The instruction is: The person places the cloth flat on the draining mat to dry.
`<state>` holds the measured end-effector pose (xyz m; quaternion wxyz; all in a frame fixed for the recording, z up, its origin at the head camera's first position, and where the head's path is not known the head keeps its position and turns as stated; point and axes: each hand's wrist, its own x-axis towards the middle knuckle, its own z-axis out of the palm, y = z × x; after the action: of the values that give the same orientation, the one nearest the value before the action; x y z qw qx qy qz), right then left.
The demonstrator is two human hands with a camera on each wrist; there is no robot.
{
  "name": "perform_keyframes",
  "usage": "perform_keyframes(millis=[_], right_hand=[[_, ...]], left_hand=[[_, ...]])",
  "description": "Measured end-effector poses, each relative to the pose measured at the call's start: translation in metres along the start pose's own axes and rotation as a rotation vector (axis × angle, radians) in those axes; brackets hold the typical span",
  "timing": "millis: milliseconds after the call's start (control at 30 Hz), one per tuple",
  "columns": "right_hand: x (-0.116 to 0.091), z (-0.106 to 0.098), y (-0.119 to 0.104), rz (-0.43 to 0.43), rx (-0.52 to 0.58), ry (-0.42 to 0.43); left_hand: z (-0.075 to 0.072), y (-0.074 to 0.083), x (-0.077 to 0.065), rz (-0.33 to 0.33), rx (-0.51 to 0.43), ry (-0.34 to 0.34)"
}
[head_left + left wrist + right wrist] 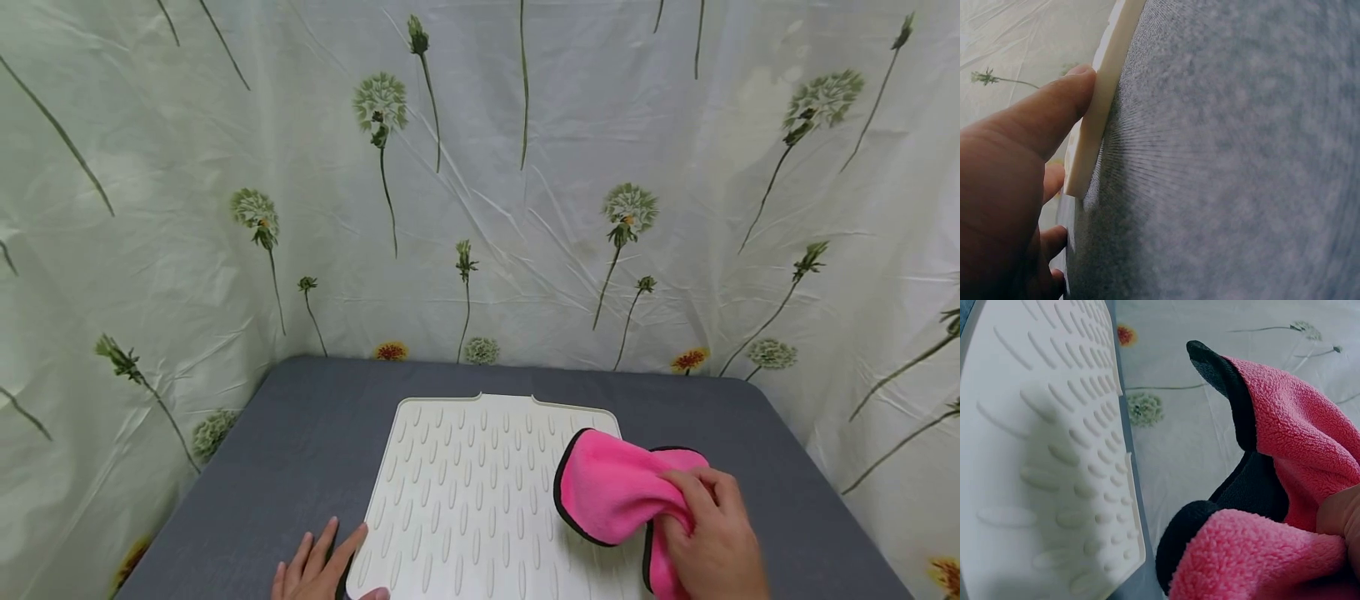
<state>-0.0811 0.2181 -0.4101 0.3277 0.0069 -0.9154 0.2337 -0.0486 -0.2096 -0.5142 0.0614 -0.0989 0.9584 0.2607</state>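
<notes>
Right hand (712,533) grips a pink cloth (615,492); left hand (318,571) rests at the edge of a pale mat (480,475)

Both hands are occupied in 2 different ways. The right has its thumb and fingers pinched into the cloth, gathering it into folds over the mat's right side. The left lies loosely spread at the mat's left edge, with a fingertip against the rim and nothing gripped.

The cloth looks plush and is bordered by a dark trim (1244,419). It should be light, soft and floppy, with little risk of breaking and enough pile to give a secure grip. A bunched hold near the middle, like the present pinch, leaves the far corner loose; a flatter palm over the folds would probably control it better. The right wrist view shows a shadow across the mat, and the cloth seems raised above it there; whether any part touches, I cannot tell.

The mat lies flat on a grey table (315,442), covered with rows of raised ovals. Its stiffness is hard to judge, but it looks thin and could slide if pushed, so the rim seems the sensible place to hold it.
</notes>
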Motion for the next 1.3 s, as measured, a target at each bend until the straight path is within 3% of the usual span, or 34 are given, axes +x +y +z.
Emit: perform_keyframes(millis=[200,567,933,1300], right_hand=[[0.002,0.006,-0.008,-0.065,0.025,0.003],[0.009,0.023,-0.020,-0.267,0.073,0.029],[0.012,0.040,-0.030,-0.344,0.121,0.026],[0.014,0.053,-0.036,-0.353,0.127,-0.004]], left_hand=[[-0.001,0.000,0.000,-0.014,0.004,-0.016],[-0.005,0.004,-0.002,-0.027,-0.006,-0.042],[-0.008,0.006,-0.003,-0.024,0.008,-0.060],[-0.009,0.008,-0.004,-0.018,0.018,-0.043]])
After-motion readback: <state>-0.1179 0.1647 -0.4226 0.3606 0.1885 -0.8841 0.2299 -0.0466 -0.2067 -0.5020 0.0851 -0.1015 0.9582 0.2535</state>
